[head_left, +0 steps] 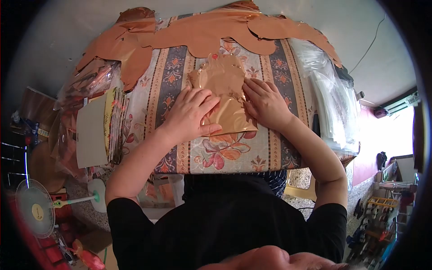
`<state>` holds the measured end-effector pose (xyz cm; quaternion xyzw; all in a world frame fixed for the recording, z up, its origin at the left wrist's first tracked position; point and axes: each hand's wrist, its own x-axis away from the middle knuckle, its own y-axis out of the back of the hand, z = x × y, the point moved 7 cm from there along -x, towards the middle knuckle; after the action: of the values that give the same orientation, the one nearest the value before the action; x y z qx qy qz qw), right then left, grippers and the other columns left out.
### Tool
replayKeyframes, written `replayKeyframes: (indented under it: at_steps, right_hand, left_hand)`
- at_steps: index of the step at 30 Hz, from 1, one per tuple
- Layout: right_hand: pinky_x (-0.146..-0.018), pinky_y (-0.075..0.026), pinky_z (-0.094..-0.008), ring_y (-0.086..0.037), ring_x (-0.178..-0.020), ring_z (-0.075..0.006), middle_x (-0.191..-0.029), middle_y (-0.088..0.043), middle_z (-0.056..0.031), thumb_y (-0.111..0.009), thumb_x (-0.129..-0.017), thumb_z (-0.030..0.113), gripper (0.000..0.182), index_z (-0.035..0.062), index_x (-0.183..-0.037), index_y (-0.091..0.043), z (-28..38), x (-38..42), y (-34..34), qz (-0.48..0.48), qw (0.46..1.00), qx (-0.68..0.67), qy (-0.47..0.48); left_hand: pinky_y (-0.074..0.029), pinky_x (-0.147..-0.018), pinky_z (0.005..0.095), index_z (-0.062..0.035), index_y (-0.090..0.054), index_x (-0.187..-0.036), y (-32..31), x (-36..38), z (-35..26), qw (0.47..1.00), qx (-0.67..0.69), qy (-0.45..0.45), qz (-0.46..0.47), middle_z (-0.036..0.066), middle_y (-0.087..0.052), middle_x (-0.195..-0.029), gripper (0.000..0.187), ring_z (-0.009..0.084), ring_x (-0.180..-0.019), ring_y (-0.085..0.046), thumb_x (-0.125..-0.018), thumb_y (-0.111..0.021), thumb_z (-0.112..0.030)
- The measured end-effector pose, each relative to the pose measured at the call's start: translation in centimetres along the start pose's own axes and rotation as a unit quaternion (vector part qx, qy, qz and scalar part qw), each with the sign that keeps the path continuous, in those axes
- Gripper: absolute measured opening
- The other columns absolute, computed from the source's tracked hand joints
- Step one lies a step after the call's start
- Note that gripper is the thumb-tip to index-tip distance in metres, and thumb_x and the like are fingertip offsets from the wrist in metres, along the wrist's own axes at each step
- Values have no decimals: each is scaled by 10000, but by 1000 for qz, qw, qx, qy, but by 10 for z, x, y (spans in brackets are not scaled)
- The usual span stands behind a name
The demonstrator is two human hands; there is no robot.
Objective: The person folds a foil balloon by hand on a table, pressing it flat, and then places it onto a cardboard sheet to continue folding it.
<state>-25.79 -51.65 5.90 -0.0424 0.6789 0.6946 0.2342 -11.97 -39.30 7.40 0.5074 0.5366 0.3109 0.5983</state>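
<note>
while both hands lie palm-down on it, the glossy copper-coloured foil packet (228, 101) sits around the middle of the floral-covered table (263, 158), its lower edge towards the near edge and its uneven upper end towards the far one. the left hand (191, 112) rests on the packet's left side, thumb and forefinger spread apart on the film, not closed on anything. the right hand (268, 104) lies along the right side, fingertips on the border; whether its thumb nips the film, i cannot tell. the packet looks light, thin and limp, with a slick surface that would probably slide on the cloth and crease easily, so flat fingers near both sides should steady it better than a hard squeeze. for lifting, the straight lower edge and its corners look the surest hold, while the ragged upper end seems likelier to snag or tear. copper-coloured cut-out sheets (202, 38) spread along the table's far edge, clear plastic sleeves (327, 112) lie by its right edge, and a stack of cards (94, 130) stands by the left.
</note>
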Motion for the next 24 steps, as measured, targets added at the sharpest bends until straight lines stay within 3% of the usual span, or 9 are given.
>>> replayKeyframes:
  at_steps: [6, 8, 11, 12, 16, 19, 21, 23, 24]
  right_hand:
    - [-1066, -356, -432, -474, -1287, -305, -1372, -532, -158, -599, -873, 201, 471, -20, -1285, -543, -5, 0, 3, -9, 998, -63, -8]
    - [-1103, -321, -453, -437, -1319, -350, -1386, -510, -191, -596, -878, 195, 474, -22, -1296, -536, -18, 3, -1, -30, 988, -140, -60]
    - [-1145, -267, -470, -378, -1358, -397, -1416, -459, -233, -600, -885, 205, 479, -26, -1299, -533, 21, -6, 23, -50, 995, -84, 0]
    - [-1174, -206, -480, -309, -1399, -416, -1465, -392, -246, -593, -904, 281, 562, -36, -1353, -479, 33, -10, 16, 15, 996, -90, 24]
    - [-1188, -158, -480, -222, -1450, -395, -1521, -315, -243, -542, -921, 450, 755, -46, -1452, -337, 38, -6, -19, 66, 997, -49, 7]
    - [-1188, -157, -482, -242, -1445, -388, -1506, -332, -259, -511, -914, 519, 785, -58, -1428, -373, 39, -5, -19, 58, 998, -35, 3]
    - [-1190, -153, -471, -219, -1454, -389, -1527, -293, -259, -526, -922, 485, 787, -55, -1455, -319, 39, -5, -18, 68, 997, -30, 8]
    - [-1191, -147, -471, -223, -1452, -389, -1522, -300, -262, -517, -926, 491, 781, -62, -1446, -331, 39, -5, -21, 81, 997, -14, 1]
    - [-1191, -147, -471, -223, -1452, -389, -1522, -300, -262, -517, -926, 491, 781, -62, -1446, -331, 39, -5, -20, 80, 997, -14, 7]
  left_hand:
    - [-316, -1075, 451, -66, -547, -1292, -7, 5, 2, 1000, 3, 16, 12, 140, -476, -1281, 661, 317, -1245, -416, -850, -613, -553]
    - [-313, -1081, 450, -68, -544, -1299, -7, 5, 2, 1000, -3, 21, 14, 141, -475, -1285, 663, 319, -1254, -411, -851, -611, -553]
    - [-305, -1093, 453, -72, -538, -1312, -9, 7, 2, 999, -2, 27, 20, 143, -472, -1297, 663, 324, -1274, -401, -850, -621, -541]
    - [-300, -1099, 456, -75, -535, -1319, -9, 6, 2, 999, -1, 28, 21, 145, -469, -1304, 662, 327, -1284, -397, -848, -631, -530]
    - [-306, -1103, 475, -77, -510, -1346, -8, 7, 4, 999, 31, 31, 25, 154, -442, -1346, 671, 344, -1304, -386, -838, -673, -484]
    - [-312, -1095, 470, -68, -500, -1355, -7, 8, 7, 997, 68, 23, 7, 151, -453, -1336, 649, 342, -1282, -404, -862, -662, -459]
    - [-387, -1035, 432, -37, -553, -1273, -1, 8, 18, 994, 95, 25, -50, 151, -516, -1262, 515, 324, -1192, -495, -884, -670, -353]
    - [-467, -917, 396, -21, -615, -1093, 5, 11, 55, 955, 202, 179, -123, 151, -592, -1165, 339, 316, -1065, -585, -857, -690, -253]
    - [-509, -776, 373, 8, -628, -966, 14, 9, 64, 942, 205, 200, -177, 140, -648, -1030, 206, 294, -899, -644, -862, -669, -165]
